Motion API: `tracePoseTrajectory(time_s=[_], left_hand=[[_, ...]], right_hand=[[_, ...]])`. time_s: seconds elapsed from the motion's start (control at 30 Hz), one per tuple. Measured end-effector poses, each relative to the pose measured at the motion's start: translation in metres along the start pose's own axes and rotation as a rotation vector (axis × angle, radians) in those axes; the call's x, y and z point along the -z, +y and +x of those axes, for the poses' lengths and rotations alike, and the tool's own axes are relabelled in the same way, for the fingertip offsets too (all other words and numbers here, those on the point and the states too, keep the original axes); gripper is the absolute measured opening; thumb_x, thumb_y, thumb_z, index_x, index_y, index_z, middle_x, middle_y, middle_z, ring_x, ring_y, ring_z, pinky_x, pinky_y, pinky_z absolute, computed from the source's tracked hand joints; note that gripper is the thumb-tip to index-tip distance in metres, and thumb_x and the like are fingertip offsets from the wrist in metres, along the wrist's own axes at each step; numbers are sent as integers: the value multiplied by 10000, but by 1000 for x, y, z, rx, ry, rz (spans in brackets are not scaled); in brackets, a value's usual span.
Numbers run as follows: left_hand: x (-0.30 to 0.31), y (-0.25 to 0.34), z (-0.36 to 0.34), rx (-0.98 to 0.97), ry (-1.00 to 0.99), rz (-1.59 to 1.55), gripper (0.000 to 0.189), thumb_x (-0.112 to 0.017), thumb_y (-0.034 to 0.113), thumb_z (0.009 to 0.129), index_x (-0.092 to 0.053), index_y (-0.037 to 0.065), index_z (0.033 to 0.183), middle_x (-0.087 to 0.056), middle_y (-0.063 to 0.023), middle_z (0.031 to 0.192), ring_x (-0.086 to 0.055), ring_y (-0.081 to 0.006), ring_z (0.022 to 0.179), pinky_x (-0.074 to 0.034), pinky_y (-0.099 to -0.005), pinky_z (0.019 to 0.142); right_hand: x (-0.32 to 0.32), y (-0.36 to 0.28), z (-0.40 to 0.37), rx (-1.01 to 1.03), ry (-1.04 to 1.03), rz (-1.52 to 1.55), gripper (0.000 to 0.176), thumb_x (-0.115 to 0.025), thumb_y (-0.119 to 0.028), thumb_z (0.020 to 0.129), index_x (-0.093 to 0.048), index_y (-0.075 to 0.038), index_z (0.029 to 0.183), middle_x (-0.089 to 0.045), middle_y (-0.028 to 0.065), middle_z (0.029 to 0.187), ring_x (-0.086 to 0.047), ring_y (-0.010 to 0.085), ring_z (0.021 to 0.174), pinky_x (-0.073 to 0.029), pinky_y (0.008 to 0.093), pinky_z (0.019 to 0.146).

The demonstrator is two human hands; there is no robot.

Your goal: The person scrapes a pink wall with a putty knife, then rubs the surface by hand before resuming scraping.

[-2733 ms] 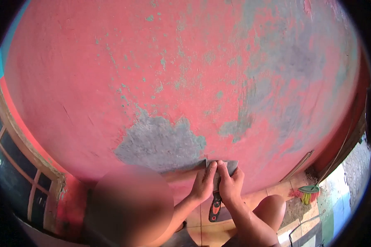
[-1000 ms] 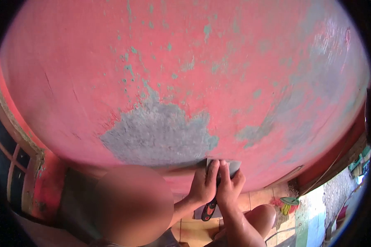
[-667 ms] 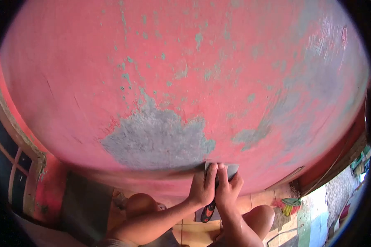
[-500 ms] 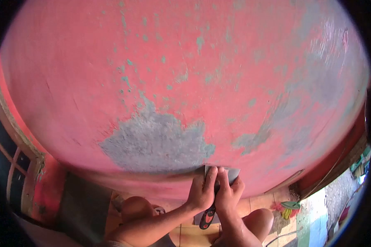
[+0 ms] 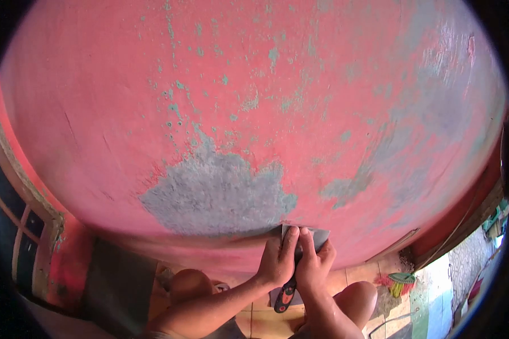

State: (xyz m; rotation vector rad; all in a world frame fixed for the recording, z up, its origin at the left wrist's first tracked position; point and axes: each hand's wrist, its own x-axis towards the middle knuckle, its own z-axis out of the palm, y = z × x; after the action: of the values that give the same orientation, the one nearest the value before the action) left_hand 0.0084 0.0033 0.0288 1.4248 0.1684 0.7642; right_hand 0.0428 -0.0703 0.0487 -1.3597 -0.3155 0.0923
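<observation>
Both hands grip a putty knife with a black and red handle and a broad, flat metal blade. My left hand is closed around its left side, thumb pressed up along the blade. On the other side, my right hand is closed too, with its thumb next to the left one. The blade's top edge rests against the pink painted wall, just to the lower right of a large bare grey patch. The handle points down toward my knees.
Greenish spots and more grey areas mark the wall. A barred window is at the left. Below lie floor tiles, a dark panel and a red, green and yellow broom head at the right.
The blade edge has moved up the wall very slightly, with both hands keeping their hold on the putty knife. The camera view has shifted a little.
</observation>
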Motion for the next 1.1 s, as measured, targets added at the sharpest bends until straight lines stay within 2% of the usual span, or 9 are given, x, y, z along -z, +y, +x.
tracePoseTrajectory(time_s=[0.13,0.3,0.43,0.6,0.7,0.8,0.93,1.07,1.1], left_hand=[[4,-4,-4,80,-24,-7,426,-402,307,1108,-628,-37,1002,-653,-73,844,-599,-118,840,-485,-323,728],[2,-1,0,16,-6,23,419,-396,306,1108,-637,-22,1010,-664,-78,869,-610,-128,853,-489,-331,738],[4,-5,-7,95,-10,47,439,-385,323,1111,-637,-23,1015,-673,-88,876,-621,-137,858,-491,-341,747],[2,-2,-2,49,-3,-8,458,-391,337,1108,-638,-39,1019,-683,-108,889,-639,-152,876,-498,-350,767],[5,3,-2,126,-28,75,469,-373,329,1108,-667,-32,1049,-702,-87,974,-632,-163,930,-495,-335,831],[5,-2,-2,38,-42,91,475,-380,337,1109,-672,-36,1081,-712,-92,1011,-640,-161,956,-498,-331,852],[7,3,-2,145,-30,89,448,-383,322,1107,-650,-26,1018,-671,-52,933,-586,-127,907,-484,-323,808],[9,-6,-6,140,-48,153,427,-393,325,1106,-622,-16,987,-640,-37,899,-560,-113,883,-471,-320,772],[5,-3,-4,61,-21,128,433,-389,328,1107,-628,-15,998,-645,-40,897,-568,-117,883,-470,-319,771]], right_hand=[[2,0,-3,-46,32,36,202,-689,-160,975,-680,37,938,-681,10,861,-575,68,780,-485,259,690],[1,0,5,-23,0,46,189,-680,-143,978,-685,44,955,-690,13,877,-584,69,798,-492,257,715],[3,3,1,-38,-21,6,192,-670,-178,987,-690,14,980,-678,-8,867,-572,62,773,-471,250,693],[-2,-4,3,-30,-6,51,179,-669,-124,979,-688,49,940,-690,10,865,-581,65,789,-495,258,705],[2,-5,-3,-43,3,36,181,-672,-125,976,-690,51,940,-688,9,860,-580,65,780,-493,257,694],[0,3,2,-6,20,-5,189,-676,-131,973,-687,52,931,-683,5,839,-577,64,763,-487,252,678],[2,-1,1,-32,1,9,206,-677,-145,972,-684,50,905,-673,-6,802,-568,62,735,-478,249,656],[4,2,0,-24,19,-25,210,-679,-149,972,-690,46,896,-671,-6,802,-568,63,736,-481,253,657],[2,2,-1,-19,30,-13,212,-679,-151,971,-691,45,893,-669,-7,792,-566,62,731,-481,255,653]])
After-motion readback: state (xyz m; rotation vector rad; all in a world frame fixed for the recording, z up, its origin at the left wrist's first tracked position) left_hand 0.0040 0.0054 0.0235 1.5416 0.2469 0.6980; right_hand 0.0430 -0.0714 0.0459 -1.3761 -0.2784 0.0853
